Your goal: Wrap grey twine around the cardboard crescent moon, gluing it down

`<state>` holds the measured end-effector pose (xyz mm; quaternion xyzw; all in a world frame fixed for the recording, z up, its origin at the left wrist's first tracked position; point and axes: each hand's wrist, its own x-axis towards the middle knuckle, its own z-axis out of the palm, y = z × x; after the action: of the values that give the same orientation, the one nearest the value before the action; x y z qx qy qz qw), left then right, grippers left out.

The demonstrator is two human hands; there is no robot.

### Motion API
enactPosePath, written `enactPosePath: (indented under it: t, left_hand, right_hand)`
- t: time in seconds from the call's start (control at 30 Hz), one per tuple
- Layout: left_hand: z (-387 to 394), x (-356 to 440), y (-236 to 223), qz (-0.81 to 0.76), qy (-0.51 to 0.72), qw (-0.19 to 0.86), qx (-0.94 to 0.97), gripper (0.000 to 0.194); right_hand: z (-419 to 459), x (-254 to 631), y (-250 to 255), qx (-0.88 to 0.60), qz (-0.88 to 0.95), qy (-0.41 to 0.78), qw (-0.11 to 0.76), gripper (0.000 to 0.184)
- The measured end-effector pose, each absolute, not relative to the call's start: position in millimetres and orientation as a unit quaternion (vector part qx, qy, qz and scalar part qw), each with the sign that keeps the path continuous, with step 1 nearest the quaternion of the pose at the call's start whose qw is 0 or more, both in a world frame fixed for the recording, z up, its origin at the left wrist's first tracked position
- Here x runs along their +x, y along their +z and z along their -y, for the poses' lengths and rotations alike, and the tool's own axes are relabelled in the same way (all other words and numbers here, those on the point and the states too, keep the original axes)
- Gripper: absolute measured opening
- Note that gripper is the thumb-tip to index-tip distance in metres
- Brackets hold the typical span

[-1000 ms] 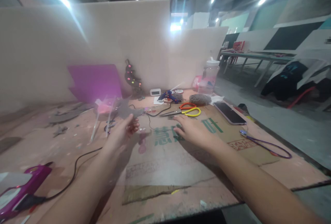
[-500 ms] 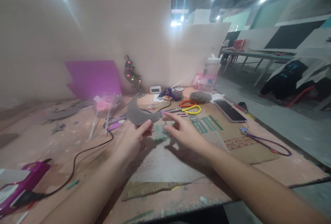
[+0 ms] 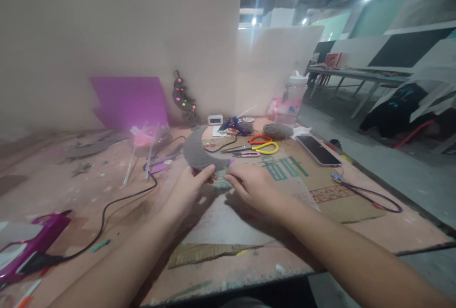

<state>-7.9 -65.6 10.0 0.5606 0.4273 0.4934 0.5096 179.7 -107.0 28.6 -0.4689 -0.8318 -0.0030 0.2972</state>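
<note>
A crescent moon shape (image 3: 198, 151) wrapped in grey yarn is held above the cardboard (image 3: 331, 206). My left hand (image 3: 195, 181) pinches its lower edge between thumb and fingers. A small purple bit shows at the crescent's right tip. Close beside that tip is my right hand (image 3: 254, 185), its fingers curled and pressed together; what they hold, if anything, is hidden. Behind the hands lie yellow-and-orange-handled scissors (image 3: 265, 147) and pink thread snips (image 3: 246, 154).
Balls of grey yarn (image 3: 278, 131), a blue glue gun (image 3: 233, 125) and a small clock (image 3: 215, 119) stand at the back. A phone (image 3: 318, 150) and a bottle (image 3: 294, 97) are on the right. A black cable (image 3: 103, 218) runs from a magenta power strip (image 3: 46, 234) on the left.
The crescent has turned, showing more of its curved face. My right hand's fingers have closed from a looser, spread shape and moved lower beside the tip. The view has shifted slightly.
</note>
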Motion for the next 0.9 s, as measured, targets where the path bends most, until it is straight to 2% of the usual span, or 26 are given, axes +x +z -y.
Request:
enactPosePath:
  t: [0.1, 0.23, 0.4, 0.77, 0.9]
  left_hand:
    - [65, -9, 12, -0.439, 0.484, 0.501, 0.567, 0.026]
    - [66, -9, 18, -0.433, 0.482, 0.512, 0.564, 0.025]
    - [68, -6, 22, -0.385, 0.468, 0.539, 0.585, 0.015]
    - [72, -7, 30, -0.338, 0.48, 0.631, 0.507, 0.022]
    - [74, -10, 33, -0.342, 0.487, 0.627, 0.504, 0.015]
  right_hand:
    - [107, 187, 39, -0.46, 0.824, -0.038, 0.33, 0.027]
    - [107, 195, 51, -0.448, 0.818, -0.021, 0.36, 0.017]
    - [106, 197, 53, -0.438, 0.817, -0.009, 0.374, 0.013]
    - [98, 202, 46, -0.457, 0.792, -0.014, 0.404, 0.021]
    - [97, 202, 45, -0.466, 0.793, -0.017, 0.392, 0.022]
